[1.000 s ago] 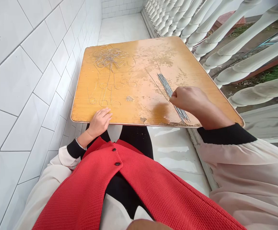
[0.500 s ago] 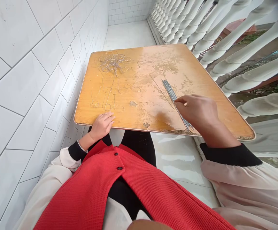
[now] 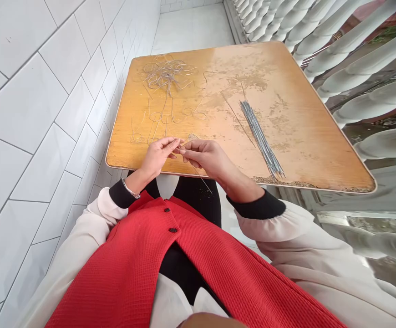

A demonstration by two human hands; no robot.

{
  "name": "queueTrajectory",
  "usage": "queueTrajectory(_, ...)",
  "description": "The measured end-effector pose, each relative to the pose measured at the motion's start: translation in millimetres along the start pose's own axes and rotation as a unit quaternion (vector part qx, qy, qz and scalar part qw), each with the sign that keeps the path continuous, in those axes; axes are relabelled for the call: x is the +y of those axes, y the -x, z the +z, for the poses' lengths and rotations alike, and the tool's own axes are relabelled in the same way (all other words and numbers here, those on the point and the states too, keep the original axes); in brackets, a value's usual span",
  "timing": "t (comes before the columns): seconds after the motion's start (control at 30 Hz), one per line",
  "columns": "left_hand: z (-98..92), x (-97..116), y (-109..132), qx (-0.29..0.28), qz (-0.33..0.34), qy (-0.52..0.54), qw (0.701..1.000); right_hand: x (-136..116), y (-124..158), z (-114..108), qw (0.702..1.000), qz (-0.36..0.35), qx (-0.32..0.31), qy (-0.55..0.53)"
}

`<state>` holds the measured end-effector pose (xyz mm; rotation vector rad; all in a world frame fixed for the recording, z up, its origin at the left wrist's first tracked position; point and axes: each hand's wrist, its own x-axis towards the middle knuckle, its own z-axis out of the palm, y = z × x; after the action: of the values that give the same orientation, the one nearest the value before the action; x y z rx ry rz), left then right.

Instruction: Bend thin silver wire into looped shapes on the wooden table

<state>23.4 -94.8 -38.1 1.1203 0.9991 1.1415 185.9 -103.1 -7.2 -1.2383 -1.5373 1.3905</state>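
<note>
My left hand (image 3: 159, 156) and my right hand (image 3: 205, 157) meet above the near edge of a worn orange wooden board (image 3: 297, 150). Their fingertips pinch a thin metal wire (image 3: 200, 174), whose lower end hangs past the edge. A straight bundle of silver wires (image 3: 261, 136) lies to the right of my right hand, with a single loose wire (image 3: 237, 119) beside it. Further off, at the far left, sits a tangle of bent wire (image 3: 165, 75). Looped wire shapes (image 3: 159, 122) lie just beyond my hands.
A white tiled wall (image 3: 48, 100) runs along the left side. White balusters (image 3: 341, 59) line the right, and a tiled floor (image 3: 193, 27) lies beyond the board. My red waistcoat and black-clad lap are below the board.
My right hand has left the wire bundle and moved left to my left hand. My left hand has risen from the board. A thin wire is pinched between them, and the bundle stays in place.
</note>
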Motion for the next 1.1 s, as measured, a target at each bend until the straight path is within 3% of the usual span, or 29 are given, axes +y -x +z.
queueTrajectory(0.23,-6.1,12,-7,0.094,-0.006,0.078,0.993,26,5,1,1.000,0.025,0.014,0.010)
queueTrajectory(0.37,0.7,12,-9,0.099,0.003,0.069,0.993,30,12,-3,0.999,0.030,-0.011,0.041)
queueTrajectory(0.47,2.3,8,-11,0.091,0.022,0.028,0.995,30,17,-2,0.997,0.028,-0.046,0.059)
queueTrajectory(0.57,-18.7,10,-12,0.067,0.039,-0.106,0.991,30,19,-3,0.999,0.034,-0.019,0.024)
queueTrajectory(0.63,-46.6,15,-10,0.086,0.081,-0.270,0.956,30,18,-6,0.999,0.032,0.029,-0.007)
queueTrajectory(0.7,-77.5,21,-6,0.130,0.142,-0.451,0.871,30,16,-9,0.997,0.029,0.065,-0.023)
queueTrajectory(0.73,-90.8,23,-4,0.138,0.140,-0.525,0.828,31,15,-11,0.997,0.029,0.072,-0.025)
queueTrajectory(0.8,-108.6,24,0,0.110,0.112,-0.628,0.763,32,13,-12,0.996,0.032,0.074,-0.026)
queueTrajectory(0.87,-114.0,21,0,0.078,0.098,-0.685,0.718,33,11,-10,0.997,0.035,0.068,-0.026)
queueTrajectory(0.93,-112.0,17,-3,0.062,0.099,-0.705,0.699,34,10,-8,0.997,0.035,0.063,-0.029)
queueTrajectory(1.1,-113.7,10,-11,0.033,0.153,-0.699,0.698,37,10,-7,0.997,0.033,0.055,-0.045)
